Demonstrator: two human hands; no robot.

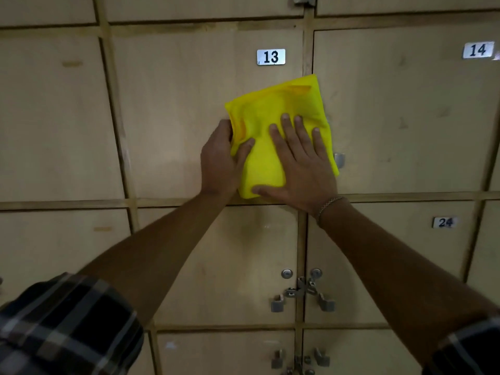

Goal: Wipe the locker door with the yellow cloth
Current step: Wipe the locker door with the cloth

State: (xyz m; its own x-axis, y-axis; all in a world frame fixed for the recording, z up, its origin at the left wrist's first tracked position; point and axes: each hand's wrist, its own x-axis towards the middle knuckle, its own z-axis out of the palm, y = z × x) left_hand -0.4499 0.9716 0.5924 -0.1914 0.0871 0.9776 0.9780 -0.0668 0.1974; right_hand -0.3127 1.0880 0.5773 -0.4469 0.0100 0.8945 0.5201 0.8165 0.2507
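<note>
Below the number 13 plate (270, 57), your right hand (299, 169) pressed flat-fingered and your left hand (220, 158) pinched the soft, light yellow cloth (273, 109) against the locker door (173, 117).

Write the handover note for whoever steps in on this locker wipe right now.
Left hand: grips the left edge of the yellow cloth, thumb over its front.
Right hand: flat, fingers spread, pressing the cloth against the door.
Cloth: folded, on the lower right part of locker door 13, under the number plate; its right edge overlaps the frame towards door 14 and partly covers a metal latch.
Done: cloth is on the door; how much has been wiped cannot be told.
Left: probably the door's left and upper areas.
</note>
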